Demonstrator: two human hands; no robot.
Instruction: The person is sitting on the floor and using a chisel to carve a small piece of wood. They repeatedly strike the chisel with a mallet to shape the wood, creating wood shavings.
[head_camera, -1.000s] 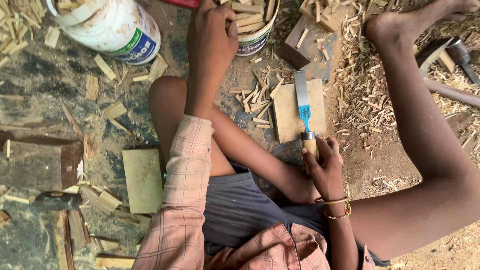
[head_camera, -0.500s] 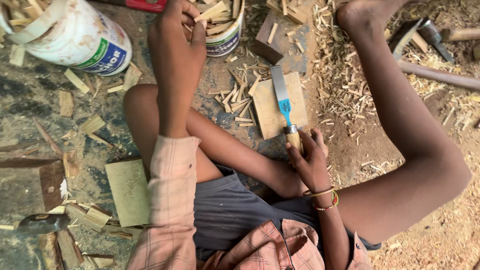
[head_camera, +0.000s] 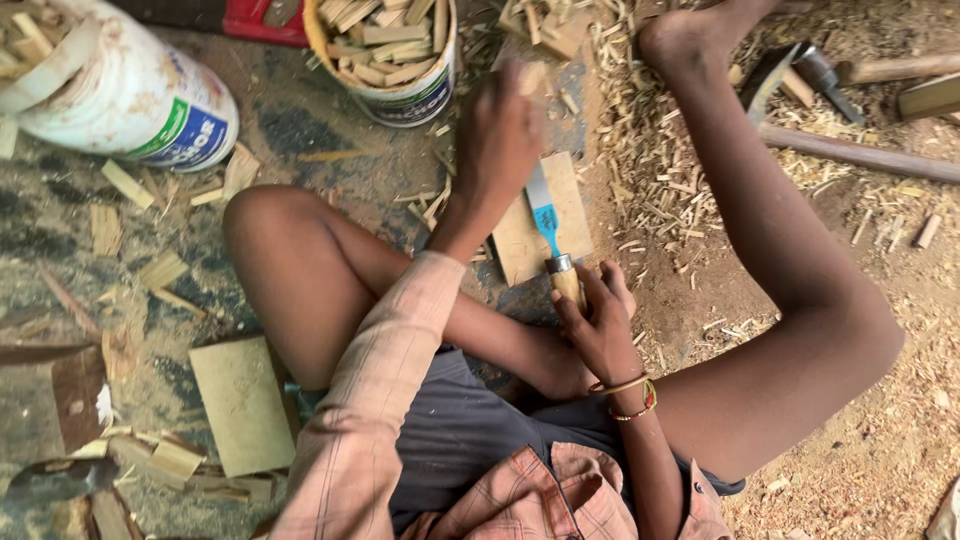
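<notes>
Seated on the floor, a person's right hand (head_camera: 600, 325) grips a chisel (head_camera: 548, 228) over a board (head_camera: 560, 200) while the left hand (head_camera: 497, 130), closed on a wood piece (head_camera: 533, 78), likely sets it for splitting.

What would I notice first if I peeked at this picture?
Probably the blue-bladed chisel in the middle, gripped by the right hand and lying over a small wooden board. Just above it, the left hand is blurred and seems to hold a wood piece. Behind it stands a bucket full of cut wood pieces, with a white tub at top left.
</notes>
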